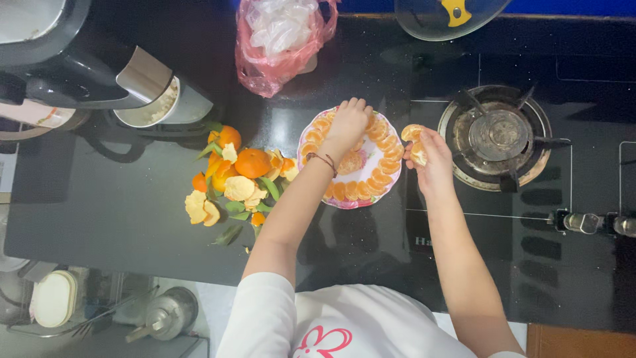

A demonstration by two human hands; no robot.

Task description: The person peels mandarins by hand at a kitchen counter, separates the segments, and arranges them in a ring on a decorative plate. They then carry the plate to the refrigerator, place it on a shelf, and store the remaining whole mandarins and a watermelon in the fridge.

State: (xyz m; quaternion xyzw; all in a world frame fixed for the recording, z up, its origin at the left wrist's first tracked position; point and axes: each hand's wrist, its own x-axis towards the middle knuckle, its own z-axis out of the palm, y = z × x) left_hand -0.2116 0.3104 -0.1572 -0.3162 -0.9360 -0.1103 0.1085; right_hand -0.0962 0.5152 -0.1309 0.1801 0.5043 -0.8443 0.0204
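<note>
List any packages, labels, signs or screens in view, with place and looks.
Plastic bag: top centre of the counter, crumpled pink, holding white pieces.
Faint pale marking: on the black stove top, below the plate; too small to make out.
No signs or screens.

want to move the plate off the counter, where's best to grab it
Take the plate by its bare rim on the near side, coming from below the picture, fingers under the edge. Segments ring the inside, the left hand covers the far side, and the right hand is beside it.
</note>
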